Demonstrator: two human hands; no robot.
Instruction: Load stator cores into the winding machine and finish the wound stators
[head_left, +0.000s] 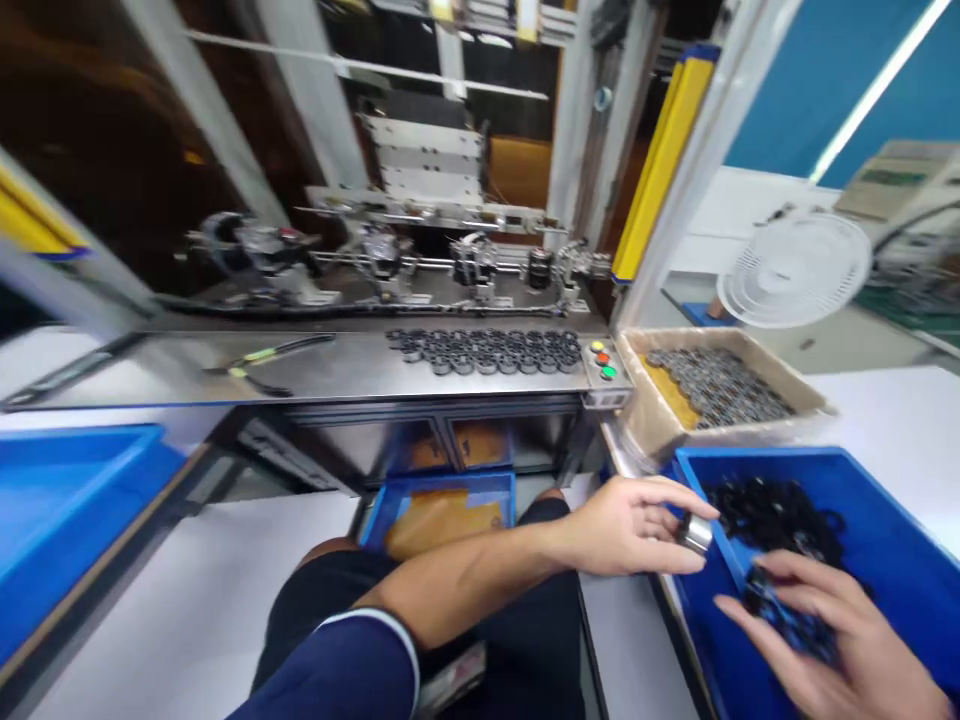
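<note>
My left hand [645, 525] reaches across to the right, its thumb and fingers closed round a shiny metal ring [695, 534]. Close by at the lower right, my right hand [832, 620] holds several dark parts [787, 615], blurred, over the blue bin [697, 630]. More black parts [780, 515] lie inside that bin. Behind it, a lined box [795, 432] holds many grey-black rings [720, 385].
Rows of black rings [487, 352] lie on the metal bench [337, 380], with pliers [262, 355] at left and a button box [606, 372] at right. Machine fixtures [382, 255] stand behind. A white fan [795, 270] is at back right; another blue bin [75, 500] is left.
</note>
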